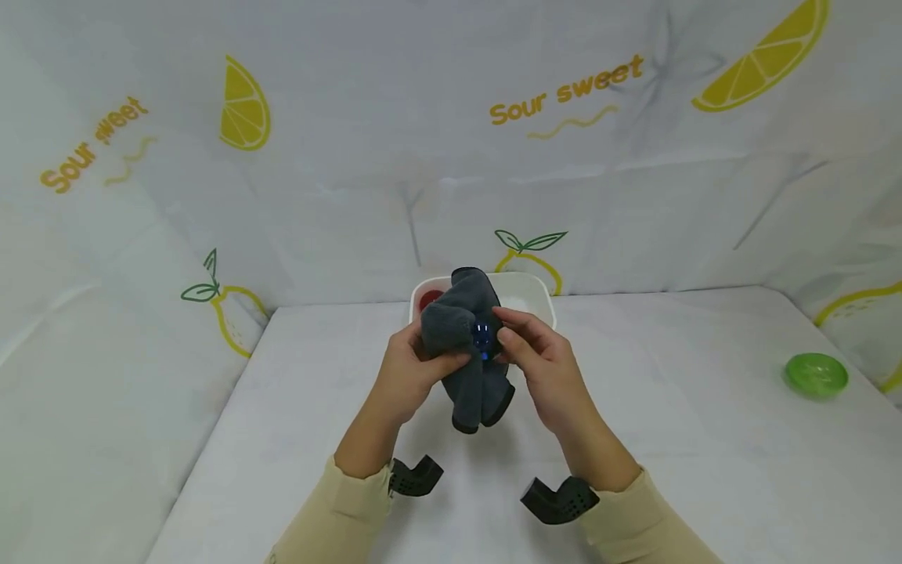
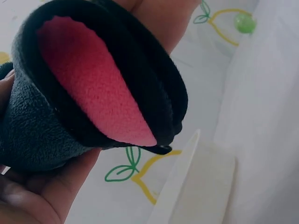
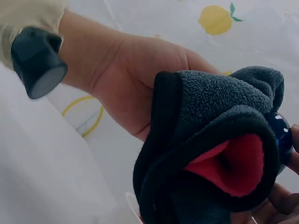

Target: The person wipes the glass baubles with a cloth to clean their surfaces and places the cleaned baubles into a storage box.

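A dark grey towelling cloth [image 1: 454, 317] with black edging is bunched up between the two hands, in front of the body. Its pink reverse side [image 2: 88, 79] shows inside the folds in both wrist views. My left hand [image 1: 409, 376] grips the cloth from the left, thumb across its front. A shiny dark blue ball [image 1: 483, 337] sits against the cloth, partly wrapped by it. My right hand [image 1: 539, 356] pinches at the ball's right side with thumb and fingers. In the right wrist view the ball [image 3: 279, 135] peeks out past the cloth's right edge.
Behind the hands stands a white plastic container [image 1: 543, 298], partly covered by the cloth, with a red thing [image 1: 430, 298] inside. A green translucent round object [image 1: 816, 374] lies at the far right of the white-covered table [image 1: 676, 423]. A lemon-printed sheet [image 1: 352, 196] hangs behind.
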A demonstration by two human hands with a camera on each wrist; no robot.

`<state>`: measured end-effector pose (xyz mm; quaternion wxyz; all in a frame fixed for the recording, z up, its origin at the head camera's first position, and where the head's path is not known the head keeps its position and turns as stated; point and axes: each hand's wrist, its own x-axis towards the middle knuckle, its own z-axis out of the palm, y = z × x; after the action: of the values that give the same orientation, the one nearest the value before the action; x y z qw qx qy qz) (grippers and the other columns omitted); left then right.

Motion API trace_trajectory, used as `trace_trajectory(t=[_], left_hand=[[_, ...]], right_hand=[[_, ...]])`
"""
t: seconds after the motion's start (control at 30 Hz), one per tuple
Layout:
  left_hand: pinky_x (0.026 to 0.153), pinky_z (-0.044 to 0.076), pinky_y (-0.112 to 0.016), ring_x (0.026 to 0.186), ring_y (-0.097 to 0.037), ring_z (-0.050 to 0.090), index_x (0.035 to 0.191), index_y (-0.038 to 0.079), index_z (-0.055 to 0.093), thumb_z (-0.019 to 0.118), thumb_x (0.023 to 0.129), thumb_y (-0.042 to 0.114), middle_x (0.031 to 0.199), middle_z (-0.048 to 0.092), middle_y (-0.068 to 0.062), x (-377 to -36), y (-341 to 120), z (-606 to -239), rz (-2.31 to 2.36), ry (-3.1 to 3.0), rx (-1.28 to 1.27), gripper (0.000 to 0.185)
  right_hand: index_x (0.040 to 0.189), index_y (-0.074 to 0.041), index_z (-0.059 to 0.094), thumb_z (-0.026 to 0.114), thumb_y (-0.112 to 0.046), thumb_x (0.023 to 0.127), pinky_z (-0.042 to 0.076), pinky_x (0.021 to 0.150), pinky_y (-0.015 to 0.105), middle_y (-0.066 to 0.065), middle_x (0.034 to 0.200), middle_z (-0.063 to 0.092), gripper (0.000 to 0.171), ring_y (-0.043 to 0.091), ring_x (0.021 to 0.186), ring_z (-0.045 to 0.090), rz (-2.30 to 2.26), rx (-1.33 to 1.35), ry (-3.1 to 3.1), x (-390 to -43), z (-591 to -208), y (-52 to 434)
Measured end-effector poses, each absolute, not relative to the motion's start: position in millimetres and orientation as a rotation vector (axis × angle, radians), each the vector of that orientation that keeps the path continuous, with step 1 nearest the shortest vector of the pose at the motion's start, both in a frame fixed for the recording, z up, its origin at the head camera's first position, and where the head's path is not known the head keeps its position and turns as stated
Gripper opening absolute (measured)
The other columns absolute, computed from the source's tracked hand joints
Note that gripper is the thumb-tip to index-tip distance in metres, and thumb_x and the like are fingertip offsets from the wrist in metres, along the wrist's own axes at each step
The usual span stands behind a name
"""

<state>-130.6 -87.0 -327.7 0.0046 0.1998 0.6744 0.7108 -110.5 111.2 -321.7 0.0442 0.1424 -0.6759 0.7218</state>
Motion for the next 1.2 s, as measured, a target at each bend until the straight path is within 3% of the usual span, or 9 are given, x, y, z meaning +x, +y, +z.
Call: trace_trajectory(t=[0.23,0.47,0.63,0.8,0.9,1.03,1.2], left_hand=[[0.091,0.056,-0.037,0.105,-0.019,0.066,0.131,-0.001,0.057,0.073,0.084,0.002,0.124,0.063,-0.018,-127.1,-86.3,-323.8,2.267,2.096,0.649,0.049],[0.091,0.056,-0.039,0.106,-0.020,0.066,0.130,-0.003,0.057,0.077,0.084,0.008,0.123,0.063,-0.020,-127.8,-84.4,-318.7,2.281,2.084,0.726,0.052],[0.093,0.055,-0.041,0.107,-0.021,0.066,0.130,-0.002,0.056,0.079,0.083,0.011,0.125,0.062,-0.021,-126.6,-82.6,-318.6,2.269,2.087,0.683,0.054],[0.093,0.055,-0.039,0.104,-0.019,0.066,0.129,-0.003,0.057,0.077,0.082,0.007,0.122,0.063,-0.019,-128.5,-81.7,-319.0,2.264,2.084,0.681,0.052],[0.092,0.055,-0.038,0.104,-0.019,0.066,0.128,-0.003,0.058,0.076,0.083,0.004,0.121,0.064,-0.017,-130.7,-81.5,-318.9,2.251,2.080,0.728,0.049],[0.090,0.056,-0.040,0.103,-0.023,0.067,0.125,-0.001,0.060,0.076,0.082,0.001,0.119,0.065,-0.018,-132.7,-82.9,-319.0,2.219,2.146,0.800,0.046],[0.089,0.057,-0.040,0.102,-0.024,0.068,0.123,0.000,0.061,0.076,0.081,-0.003,0.118,0.065,-0.019,-134.3,-84.5,-320.0,2.195,2.208,0.796,0.045]], right_hand=[[0.139,-0.005,0.055,0.070,0.003,0.086,0.051,0.094,0.019,0.012,0.130,0.056,0.055,0.017,0.108,0.055,1.925,0.619,-2.119,-107.2,-320.5,115.1],[0.134,-0.001,0.059,0.078,0.012,0.074,0.051,0.095,0.022,0.013,0.118,0.054,0.064,0.016,0.105,0.059,1.775,0.711,-2.011,-111.0,-322.0,117.0],[0.132,-0.002,0.060,0.077,0.010,0.077,0.053,0.091,0.021,0.013,0.119,0.060,0.059,0.014,0.102,0.061,1.772,0.672,-1.997,-110.9,-323.4,118.8],[0.131,-0.002,0.057,0.073,0.005,0.084,0.054,0.086,0.020,0.004,0.122,0.064,0.050,0.015,0.106,0.062,1.918,0.577,-1.986,-111.0,-323.8,121.2],[0.123,-0.001,0.055,0.067,0.006,0.088,0.055,0.082,0.021,-0.002,0.117,0.065,0.038,0.014,0.103,0.062,2.080,0.540,-1.922,-111.4,-324.3,121.9],[0.114,-0.007,0.059,0.061,0.003,0.093,0.056,0.080,0.025,-0.003,0.107,0.067,0.023,0.012,0.093,0.063,2.269,0.506,-1.854,-112.5,-324.9,121.4],[0.115,-0.005,0.061,0.061,0.000,0.094,0.057,0.082,0.026,-0.002,0.106,0.069,0.022,0.012,0.090,0.066,2.310,0.501,-1.890,-113.0,-323.0,123.4]])
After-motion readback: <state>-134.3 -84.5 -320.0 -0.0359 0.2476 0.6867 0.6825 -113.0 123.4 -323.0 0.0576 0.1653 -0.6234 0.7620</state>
